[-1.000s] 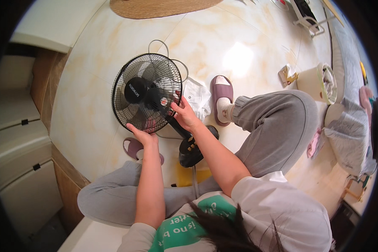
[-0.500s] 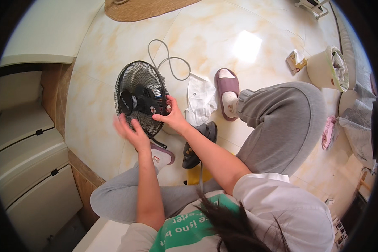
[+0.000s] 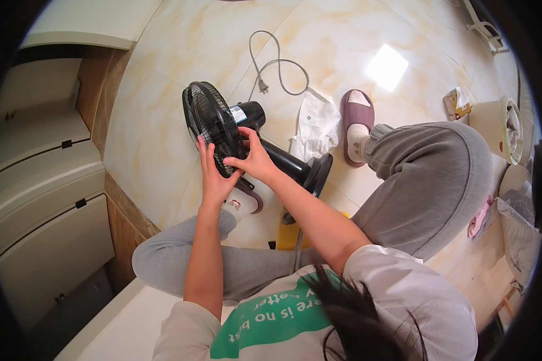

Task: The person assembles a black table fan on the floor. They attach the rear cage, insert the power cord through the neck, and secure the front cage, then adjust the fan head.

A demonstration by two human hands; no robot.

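A black electric fan (image 3: 214, 114) with a round wire grille is tilted on its side in front of me, its motor housing and stand pointing right. My left hand (image 3: 217, 175) is at the near edge of the grille, fingers along its front and thumb close to the rim. Across from it, my right hand (image 3: 254, 155) curls its fingers behind the rim, its thumb pointing toward my left hand. Both hands grip the grille's edge. The black base (image 3: 317, 174) lies beyond my right forearm, and a grey power cord (image 3: 278, 61) loops on the floor.
A white cloth (image 3: 317, 125) lies beside my slippered right foot (image 3: 358, 129). Something yellow (image 3: 292, 231) is under my right forearm. At the right stand a waste bin (image 3: 488, 126) and a tissue pack (image 3: 457, 103). Pale cabinets (image 3: 48, 222) line the left.
The fan has turned, so its grille now shows edge-on and its motor housing and stand face right. My left hand has closed in on the rim. The view has shifted too.
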